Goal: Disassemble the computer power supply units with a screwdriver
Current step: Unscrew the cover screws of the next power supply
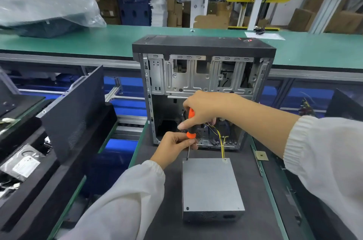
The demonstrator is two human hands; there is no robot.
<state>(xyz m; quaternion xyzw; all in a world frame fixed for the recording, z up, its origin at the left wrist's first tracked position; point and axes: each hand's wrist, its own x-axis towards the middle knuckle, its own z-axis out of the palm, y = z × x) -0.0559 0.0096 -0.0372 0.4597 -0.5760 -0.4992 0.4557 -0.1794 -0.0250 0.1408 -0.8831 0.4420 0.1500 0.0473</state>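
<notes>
- Both hands grasp the screwdriver [191, 125]: right hand [204, 110] on its orange handle, left hand [173, 146] pinching lower down.
- Tip meets the power supply unit [211, 184] at mid-frame.
- Open computer case [204, 90] holds yellow wires [220, 137].

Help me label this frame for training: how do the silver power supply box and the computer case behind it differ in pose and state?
The power supply lies flat and closed on the dark mat, while the computer case stands with its side open, showing its bare metal interior. The power supply is much smaller than the case. The screwdriver, gripped by the right hand and steadied by the left hand, has its tip at the power supply's far left corner, not at the case. Both have grey metal surfaces, and yellow wires join them.
</notes>
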